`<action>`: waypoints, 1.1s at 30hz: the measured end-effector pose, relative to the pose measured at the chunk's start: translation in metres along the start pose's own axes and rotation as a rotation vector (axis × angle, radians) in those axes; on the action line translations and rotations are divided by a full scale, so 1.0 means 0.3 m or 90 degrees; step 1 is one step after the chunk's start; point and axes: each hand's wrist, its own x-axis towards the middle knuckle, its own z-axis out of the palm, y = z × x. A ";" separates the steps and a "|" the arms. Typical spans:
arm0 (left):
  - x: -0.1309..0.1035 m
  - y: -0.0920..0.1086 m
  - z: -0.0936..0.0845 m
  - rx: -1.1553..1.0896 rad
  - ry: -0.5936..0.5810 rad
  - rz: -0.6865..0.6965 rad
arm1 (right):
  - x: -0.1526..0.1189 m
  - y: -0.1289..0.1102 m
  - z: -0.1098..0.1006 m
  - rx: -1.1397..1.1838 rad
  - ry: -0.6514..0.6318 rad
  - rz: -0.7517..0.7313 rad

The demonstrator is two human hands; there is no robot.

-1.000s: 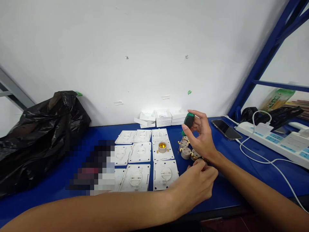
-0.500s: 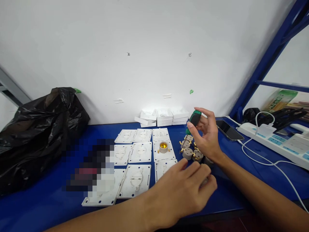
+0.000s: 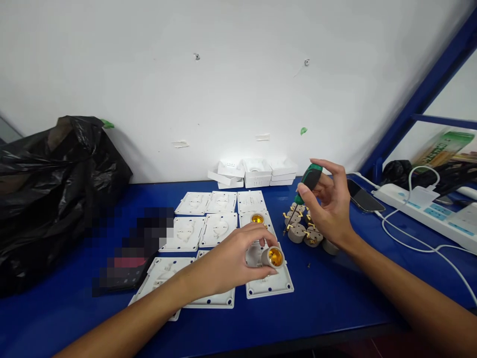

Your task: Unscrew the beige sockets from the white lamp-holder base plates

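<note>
My left hand [image 3: 242, 253] grips a round lamp socket [image 3: 272, 257] with a shiny gold inside, thumb and fingers around its rim. It is held at the front right white plastic plate [image 3: 272, 284]; whether it touches the plate I cannot tell. My right hand [image 3: 330, 199] is closed on a green and black screwdriver [image 3: 310, 179], its shaft pointing down to the left. Beneath that hand stands a group of beige lamp sockets [image 3: 297, 232] with brass tabs. One more socket [image 3: 258, 219] sits on the plate behind my left hand. A small screw [image 3: 308, 265] lies on the blue table.
Several white plates [image 3: 218, 228] lie in rows on the table [image 3: 316, 308]. White boxes [image 3: 257, 174] are stacked by the wall. A black plastic bag [image 3: 63, 199] fills the left side; a phone [image 3: 365, 195], power strip [image 3: 428, 214] and white cables are at right.
My left hand has moved left to the front right plate and now shows a lamp socket in its fingers. My right hand still holds the screwdriver; the view has shifted slightly.
</note>
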 end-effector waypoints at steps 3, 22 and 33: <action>-0.008 0.003 -0.011 -0.007 -0.029 -0.005 | 0.001 -0.001 -0.002 -0.005 0.003 -0.010; -0.004 0.019 -0.070 -0.004 -0.114 -0.082 | -0.003 -0.009 0.003 0.013 -0.014 0.001; -0.009 -0.010 -0.046 0.016 -0.050 -0.140 | -0.001 0.000 0.002 0.017 -0.012 -0.005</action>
